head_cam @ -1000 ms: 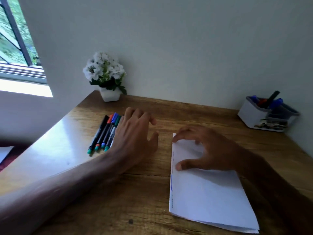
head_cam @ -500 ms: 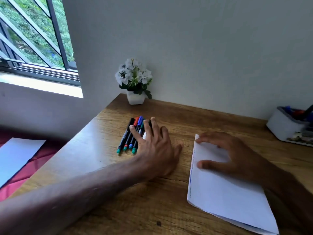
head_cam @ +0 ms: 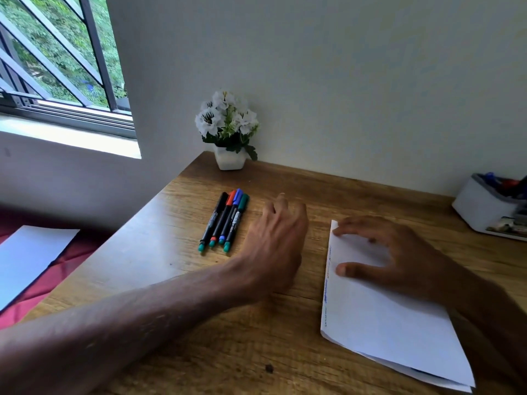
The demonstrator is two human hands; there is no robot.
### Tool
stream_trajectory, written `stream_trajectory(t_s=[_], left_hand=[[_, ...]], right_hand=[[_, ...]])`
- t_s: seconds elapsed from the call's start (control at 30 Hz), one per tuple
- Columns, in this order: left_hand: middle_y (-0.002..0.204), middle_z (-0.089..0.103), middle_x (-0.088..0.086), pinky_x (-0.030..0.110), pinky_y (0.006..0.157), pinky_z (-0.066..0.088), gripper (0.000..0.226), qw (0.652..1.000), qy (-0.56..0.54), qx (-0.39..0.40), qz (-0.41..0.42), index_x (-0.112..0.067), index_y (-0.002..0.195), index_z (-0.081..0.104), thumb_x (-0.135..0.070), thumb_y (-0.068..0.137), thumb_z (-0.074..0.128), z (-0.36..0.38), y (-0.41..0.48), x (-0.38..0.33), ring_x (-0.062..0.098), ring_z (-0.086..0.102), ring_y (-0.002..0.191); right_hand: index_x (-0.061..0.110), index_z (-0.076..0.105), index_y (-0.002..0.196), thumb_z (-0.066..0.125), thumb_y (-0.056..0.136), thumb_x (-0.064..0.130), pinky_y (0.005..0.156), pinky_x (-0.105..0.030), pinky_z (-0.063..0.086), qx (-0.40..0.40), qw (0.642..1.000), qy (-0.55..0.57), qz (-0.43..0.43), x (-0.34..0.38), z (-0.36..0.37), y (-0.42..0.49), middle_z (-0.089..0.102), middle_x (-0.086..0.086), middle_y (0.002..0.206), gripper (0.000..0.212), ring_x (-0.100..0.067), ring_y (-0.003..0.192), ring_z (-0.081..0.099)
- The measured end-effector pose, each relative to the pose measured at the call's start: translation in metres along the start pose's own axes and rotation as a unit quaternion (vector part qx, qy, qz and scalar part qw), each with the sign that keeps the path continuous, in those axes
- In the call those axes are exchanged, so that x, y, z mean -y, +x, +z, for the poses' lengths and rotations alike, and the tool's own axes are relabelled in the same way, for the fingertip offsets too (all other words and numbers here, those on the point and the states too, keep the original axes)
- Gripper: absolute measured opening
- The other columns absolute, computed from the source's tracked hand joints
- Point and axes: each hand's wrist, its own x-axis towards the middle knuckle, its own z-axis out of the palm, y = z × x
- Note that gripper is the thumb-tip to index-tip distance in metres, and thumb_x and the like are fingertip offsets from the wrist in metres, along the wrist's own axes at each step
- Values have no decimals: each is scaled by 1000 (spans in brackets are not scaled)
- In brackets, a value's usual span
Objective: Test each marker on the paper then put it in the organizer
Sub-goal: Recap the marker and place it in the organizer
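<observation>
Four markers [head_cam: 225, 220], capped black, red, blue and green, lie side by side on the wooden desk [head_cam: 228, 337]. Just to their right hovers my left hand [head_cam: 273, 240], its back towards me and its fingers loosely bent; I see nothing in it. The folded white paper [head_cam: 385, 323], with faint ink marks along its left edge, lies at the right. My right hand [head_cam: 385, 252] rests on the paper's upper part with fingers spread. The white organizer [head_cam: 482, 212] stands at the far right edge and has several markers in it.
A small white pot of white flowers [head_cam: 228, 129] stands at the desk's back corner by the wall. Left of the desk, a loose white sheet [head_cam: 28, 258] lies on a red surface under the window.
My left hand, which covered the right side of the marker row, has drawn off to the right and no longer touches it. The right hand stays on the paper. My view has swung left.
</observation>
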Motion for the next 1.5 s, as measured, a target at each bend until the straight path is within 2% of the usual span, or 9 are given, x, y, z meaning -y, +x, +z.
stream_trajectory(t_s=[0.17, 0.37, 0.53, 0.63, 0.87, 1.13, 1.23, 1.37, 1.5], left_hand=[[119, 62, 5, 34, 83, 57, 48, 994, -85, -66, 16, -15, 137, 46, -7, 93, 65, -3, 6, 12, 20, 60, 105], [120, 70, 0, 11, 57, 45, 53, 955, -291, -40, -41, -18, 139, 51, -11, 91, 71, -8, 17, 16, 7, 65, 97], [99, 75, 0, 30, 79, 62, 30, 876, -477, 10, -66, -16, 123, 66, -19, 94, 70, -12, 23, 16, 13, 73, 91], [103, 74, 9, 23, 74, 60, 23, 821, -566, 49, -63, -9, 116, 69, -17, 94, 68, -14, 24, 16, 15, 72, 87], [96, 77, 11, 22, 72, 59, 30, 739, -668, 59, -59, -2, 114, 70, -20, 91, 73, -14, 22, 11, 18, 71, 83], [99, 77, 14, 24, 76, 60, 36, 745, -666, 43, -16, -2, 118, 67, -23, 89, 74, -10, 21, 13, 20, 73, 87], [93, 79, 9, 25, 74, 60, 32, 816, -577, 2, 33, -7, 108, 74, -29, 84, 75, -5, 21, 13, 22, 76, 85], [91, 80, 5, 24, 68, 61, 33, 850, -521, -32, 74, -7, 107, 78, -26, 80, 76, 4, 18, 8, 23, 78, 78], [96, 80, 5, 29, 77, 63, 28, 840, -532, -42, 98, -5, 114, 75, -12, 87, 74, 9, 15, 4, 20, 78, 84]], right_hand=[[59, 48, 131, 52, 59, 94, 91, -10, 34, 3, 1000, 7, 1, 1, -2, -2, 30, 47, 136, 79, 30, 109, 35], [53, 52, 133, 57, 63, 90, 97, -16, 37, 4, 1000, 10, 4, 2, -3, -3, 37, 36, 144, 79, 15, 116, 40], [48, 58, 128, 61, 66, 85, 73, 1, 38, -33, 999, 4, -25, 6, -5, -4, 41, 41, 130, 72, 34, 105, 38], [41, 67, 118, 56, 82, 72, 74, 4, 41, -133, 990, 44, -34, 11, -7, -4, 55, 38, 116, 49, 31, 99, 48], [36, 80, 90, 62, 78, 70, 63, -38, 63, -80, 924, 371, -58, 27, -2, -3, 79, -3, 90, 40, -24, 76, 76], [17, 74, 98, 67, 80, 23, 65, -27, 63, -69, 922, 379, -42, 20, -9, -5, 80, -6, 88, 21, -19, 72, 76], [19, 74, 101, 67, 91, 16, 65, -32, 60, -103, 957, 268, -39, 8, -19, -8, 77, -1, 82, 13, -15, 69, 71], [37, 71, 104, 63, 99, 24, 70, -20, 50, -144, 987, 50, -49, 1, -28, -12, 73, 21, 93, 16, -2, 90, 64], [28, 72, 119, 55, 96, 43, 75, -26, 51, -166, 978, -73, -101, 2, -27, -10, 71, 8, 103, 32, -7, 87, 63]])
